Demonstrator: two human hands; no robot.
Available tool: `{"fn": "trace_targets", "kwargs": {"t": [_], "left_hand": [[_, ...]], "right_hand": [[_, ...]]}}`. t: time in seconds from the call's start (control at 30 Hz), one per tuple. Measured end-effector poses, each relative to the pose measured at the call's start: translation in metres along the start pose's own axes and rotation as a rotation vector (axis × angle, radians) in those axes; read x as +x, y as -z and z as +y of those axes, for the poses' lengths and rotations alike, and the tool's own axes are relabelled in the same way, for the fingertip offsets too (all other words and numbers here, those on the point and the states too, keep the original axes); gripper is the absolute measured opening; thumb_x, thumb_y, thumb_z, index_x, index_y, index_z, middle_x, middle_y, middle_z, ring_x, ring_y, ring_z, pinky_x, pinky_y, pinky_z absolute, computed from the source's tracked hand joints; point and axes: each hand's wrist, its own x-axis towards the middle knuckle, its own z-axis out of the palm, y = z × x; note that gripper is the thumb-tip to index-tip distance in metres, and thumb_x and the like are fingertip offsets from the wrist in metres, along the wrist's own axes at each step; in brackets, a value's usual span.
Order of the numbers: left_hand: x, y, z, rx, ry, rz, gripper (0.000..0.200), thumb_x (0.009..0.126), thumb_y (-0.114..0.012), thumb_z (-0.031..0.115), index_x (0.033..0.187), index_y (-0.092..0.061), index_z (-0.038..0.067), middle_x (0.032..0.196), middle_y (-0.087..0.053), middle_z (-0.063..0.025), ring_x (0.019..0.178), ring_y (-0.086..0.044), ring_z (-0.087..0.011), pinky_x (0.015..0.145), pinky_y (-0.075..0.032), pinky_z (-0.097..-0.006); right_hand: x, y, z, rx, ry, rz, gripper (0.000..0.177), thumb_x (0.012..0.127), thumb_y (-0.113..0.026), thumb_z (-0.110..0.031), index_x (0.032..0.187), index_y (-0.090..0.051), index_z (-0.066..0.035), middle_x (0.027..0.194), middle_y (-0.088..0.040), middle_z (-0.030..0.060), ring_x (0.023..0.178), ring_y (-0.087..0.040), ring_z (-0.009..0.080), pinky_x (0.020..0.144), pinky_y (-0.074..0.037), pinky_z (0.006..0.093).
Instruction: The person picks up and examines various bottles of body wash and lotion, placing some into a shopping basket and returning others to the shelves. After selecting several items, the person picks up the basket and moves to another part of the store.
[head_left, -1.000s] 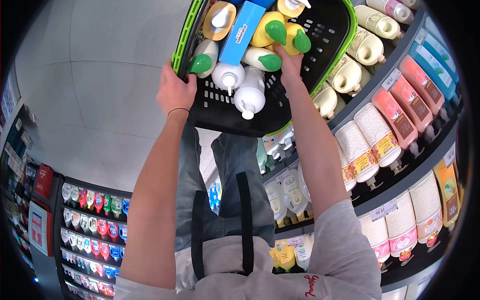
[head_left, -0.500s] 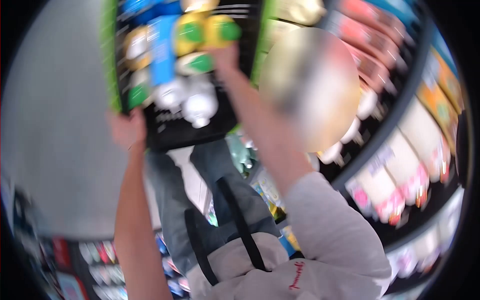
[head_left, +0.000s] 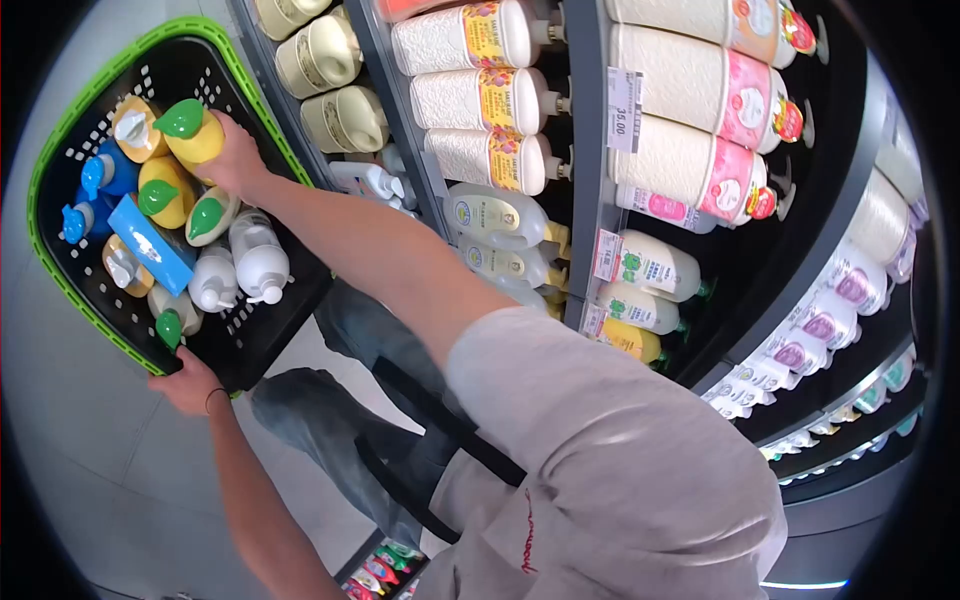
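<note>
The black shopping basket (head_left: 285, 340) with a bright green rim is at the upper left, tilted toward me. My left hand (head_left: 190, 385) is closed on its near rim, a thin dark band at the wrist. Inside the basket, my right hand (head_left: 235, 158) grips a yellow bottle (head_left: 200, 145) with a green top; its fingertips are partly hidden. Close by are another yellow bottle (head_left: 172, 205), a white bottle with a green top (head_left: 213, 215), white pump bottles (head_left: 258, 250), blue bottles (head_left: 118, 165) and a blue box (head_left: 150, 243).
Shelves (head_left: 590, 130) curve along the right, stocked with white pump bottles (head_left: 465, 100), cream bottles (head_left: 345, 120) and pink-labelled bottles (head_left: 690, 165). A price tag (head_left: 625, 110) hangs on a shelf edge. Grey floor (head_left: 110, 480) lies beneath the basket.
The basket and both hands have shifted left in view and turned, while the shelves now fill more of the middle. My right hand stays on the yellow bottle.
</note>
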Motion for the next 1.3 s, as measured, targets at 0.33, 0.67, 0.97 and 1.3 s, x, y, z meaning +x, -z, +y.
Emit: {"fn": "trace_targets", "kwargs": {"t": [0.33,0.67,0.97,1.3], "left_hand": [[0.009,0.009,-0.023,-0.260,-0.207,-0.245,0.058,0.080,-0.057,0.033,0.120,-0.034,-0.002,0.114,-0.051,-0.0262,0.101,-0.053,-0.0421,0.084,-0.043,-0.0484],[-0.034,0.125,-0.225,-0.024,-0.413,-0.538,0.057,0.084,-0.054,0.026,0.129,-0.035,-0.004,0.124,-0.046,-0.0265,0.116,-0.046,-0.0379,0.096,-0.037,-0.0408],[0.009,0.180,-0.331,0.413,-0.578,-0.826,0.052,0.080,-0.057,0.031,0.117,-0.051,-0.004,0.118,-0.053,-0.0258,0.111,-0.050,-0.0375,0.095,-0.039,-0.0399],[-0.289,0.340,-0.016,-0.395,-1.120,-1.365,0.031,0.088,-0.050,0.010,0.117,-0.048,-0.001,0.105,-0.060,-0.0122,0.091,-0.061,-0.0163,0.077,-0.051,-0.0302]], "right_hand": [[-0.173,0.145,-0.215,-0.098,0.248,0.004,0.073,0.065,-0.073,-0.010,0.130,-0.041,-0.015,0.111,-0.059,0.0132,0.102,-0.059,0.0262,0.087,-0.046,0.0364],[-0.405,0.218,-0.292,-0.510,0.345,-0.425,0.065,0.071,-0.062,-0.007,0.132,-0.042,-0.020,0.100,-0.062,0.0088,0.089,-0.060,0.0264,0.073,-0.047,0.0366],[-0.559,0.293,-0.355,-0.165,0.348,-0.229,0.073,0.063,-0.054,0.003,0.130,-0.046,-0.026,0.098,-0.061,0.0111,0.084,-0.059,0.0294,0.072,-0.047,0.0367],[-0.609,0.343,-0.345,-0.422,1.023,0.138,0.066,0.062,-0.057,-0.003,0.124,-0.053,-0.027,0.057,-0.043,0.0027,0.050,-0.048,0.0199,0.044,-0.039,0.0331]]}}
